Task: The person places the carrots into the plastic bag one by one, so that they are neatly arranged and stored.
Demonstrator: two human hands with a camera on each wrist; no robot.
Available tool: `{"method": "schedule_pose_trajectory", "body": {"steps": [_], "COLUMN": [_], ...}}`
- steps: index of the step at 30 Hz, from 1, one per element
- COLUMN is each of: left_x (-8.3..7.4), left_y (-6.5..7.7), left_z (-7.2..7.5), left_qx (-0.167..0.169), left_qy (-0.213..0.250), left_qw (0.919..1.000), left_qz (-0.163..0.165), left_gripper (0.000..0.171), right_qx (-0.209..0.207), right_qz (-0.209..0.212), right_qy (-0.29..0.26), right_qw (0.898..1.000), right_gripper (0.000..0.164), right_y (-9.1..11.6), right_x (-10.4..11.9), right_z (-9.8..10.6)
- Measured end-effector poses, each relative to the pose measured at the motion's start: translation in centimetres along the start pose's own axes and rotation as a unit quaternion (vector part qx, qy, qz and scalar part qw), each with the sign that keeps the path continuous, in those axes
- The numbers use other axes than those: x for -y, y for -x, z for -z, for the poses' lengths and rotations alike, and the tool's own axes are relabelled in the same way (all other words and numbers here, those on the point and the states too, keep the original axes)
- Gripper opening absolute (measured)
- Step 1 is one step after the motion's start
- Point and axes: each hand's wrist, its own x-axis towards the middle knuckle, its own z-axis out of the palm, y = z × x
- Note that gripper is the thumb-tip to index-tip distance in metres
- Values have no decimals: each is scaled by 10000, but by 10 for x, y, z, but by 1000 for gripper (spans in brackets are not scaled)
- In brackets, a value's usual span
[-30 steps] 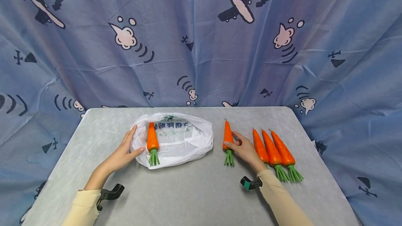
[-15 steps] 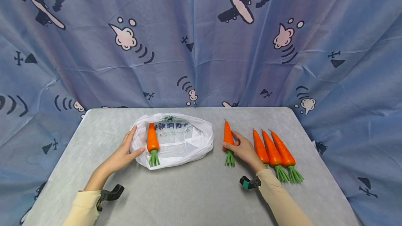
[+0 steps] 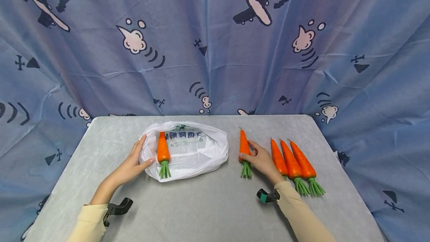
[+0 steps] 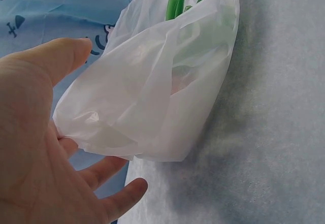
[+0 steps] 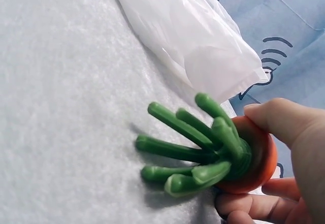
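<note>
A white plastic bag [image 3: 198,160] lies on its side on the table, its mouth spread toward me. Inside its left part rests an orange carrot [image 3: 163,148] with green stalks toward me. My left hand [image 3: 129,167] touches the bag's left end with spread, fairly straight fingers; in the left wrist view the thumb [image 4: 66,56] stands apart from the plastic. To the right of the bag, my right hand [image 3: 263,160] pinches another carrot [image 3: 243,145] near its thick end between thumb and fingers. In the right wrist view this carrot's green stalks [image 5: 203,153] point toward the camera.
Three more carrots [image 3: 291,161] lie side by side right of my right hand; the forearm and hand partly cover the nearest one. The grey-white table [image 3: 188,212] ends at a blue patterned curtain [image 3: 208,47] behind it.
</note>
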Motion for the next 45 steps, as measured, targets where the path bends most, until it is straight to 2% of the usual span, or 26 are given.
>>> {"method": "schedule_pose_trajectory", "body": {"steps": [13,24,37,45], "left_x": [-2,1,-1,0], "left_y": [0,1,1,0], "left_z": [0,-1,1,0], "left_qx": [-9,10,-43,22], "left_qy": [-1,-5,-14,-11], "left_qw": [10000,10000,10000,10000], "left_qz": [20,54,-18,96], "left_gripper": [94,94,94,95], "right_qx": [11,57,140,374], "right_qz": [130,305,675,834], "right_qy": [-137,-212,-353,-502], "right_qw": [9998,9993,9970,9946], "right_gripper": [80,81,80,78], "right_y": [2,3,16,21], "right_x": [1,14,50,72], "right_z": [1,6,14,10]}}
